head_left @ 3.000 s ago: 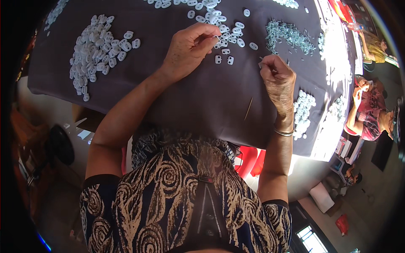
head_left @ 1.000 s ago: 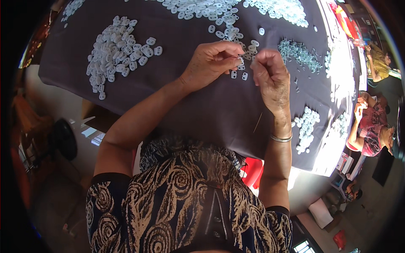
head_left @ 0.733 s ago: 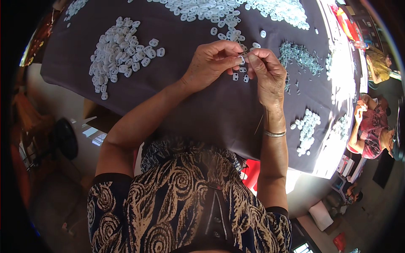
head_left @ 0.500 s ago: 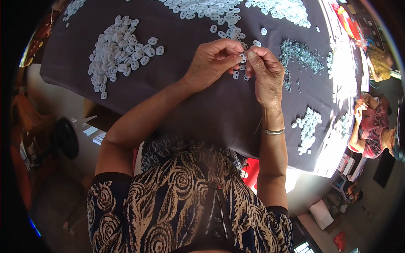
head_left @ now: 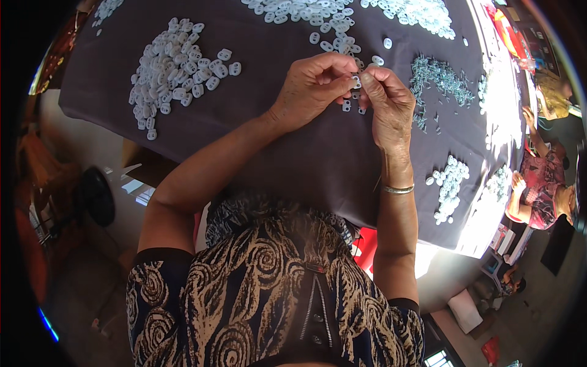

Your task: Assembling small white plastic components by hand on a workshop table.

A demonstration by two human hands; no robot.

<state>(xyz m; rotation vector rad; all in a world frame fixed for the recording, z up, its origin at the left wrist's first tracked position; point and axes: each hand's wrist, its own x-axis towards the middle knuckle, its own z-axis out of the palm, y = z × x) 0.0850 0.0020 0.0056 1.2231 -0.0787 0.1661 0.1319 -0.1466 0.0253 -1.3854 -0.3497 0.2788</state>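
Note:
My left hand (head_left: 310, 92) pinches a small white plastic piece with holes (head_left: 356, 82) between thumb and fingers. Close against it, my right hand (head_left: 391, 109) has its thumb and forefinger pressed together at the piece's edge; whatever sits in that pinch is too small to make out. A few similar white pieces (head_left: 347, 106) lie on the dark tablecloth just below the fingertips. Beyond the hands, loose oval white pieces (head_left: 342, 43) trail back to a larger heap. A scatter of small metal screws (head_left: 441, 81) lies right of my right hand.
On the left rests a pile of white two-holed pieces (head_left: 174, 68). Small round white parts (head_left: 451, 189) sit near the right front of the dark-covered table (head_left: 269, 165), and another white heap (head_left: 416, 15) lies at the back. At the right edge a person in red patterned clothing (head_left: 541, 177) sits at the table.
The table and its piles have shifted slightly in the view. Both hands keep their pinch at the same white piece. The person on the right has raised an arm.

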